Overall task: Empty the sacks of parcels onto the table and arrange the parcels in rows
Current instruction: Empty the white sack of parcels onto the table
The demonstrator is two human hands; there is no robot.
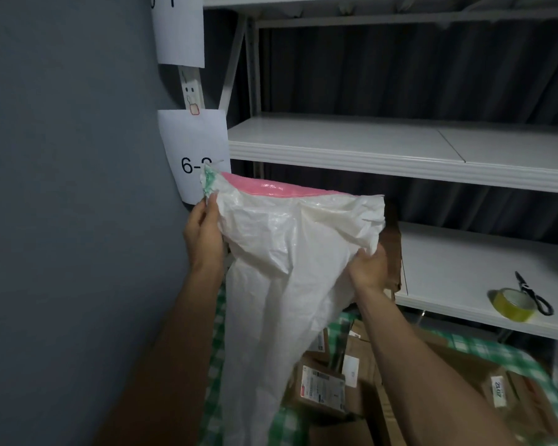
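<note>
I hold the white woven sack [281, 272] up in front of me, above the table [484, 347] with its green checked cloth. My left hand [203, 235] pinches the sack's top left corner, thumb and fingers pressed together on the hem where a strip of green edging shows. My right hand [369, 268] grips a bunch of the fabric at the sack's right side, fingers curled into the folds (the fingertips themselves are hidden in the cloth). A pink band [271, 188] runs along the sack's upper edge, and the body of the sack hangs slack down past my forearms.

Below the sack and to its right, brown cardboard parcels [322, 389] with white labels lie heaped on the table, some overlapping. Right of the sack, on a low white shelf [458, 268], sit a roll of yellow tape [511, 304] and black scissors [533, 294], just beside each other. Behind the sack's top left corner a paper sign [195, 149] reading "6-" hangs on the grey wall [71, 188].
</note>
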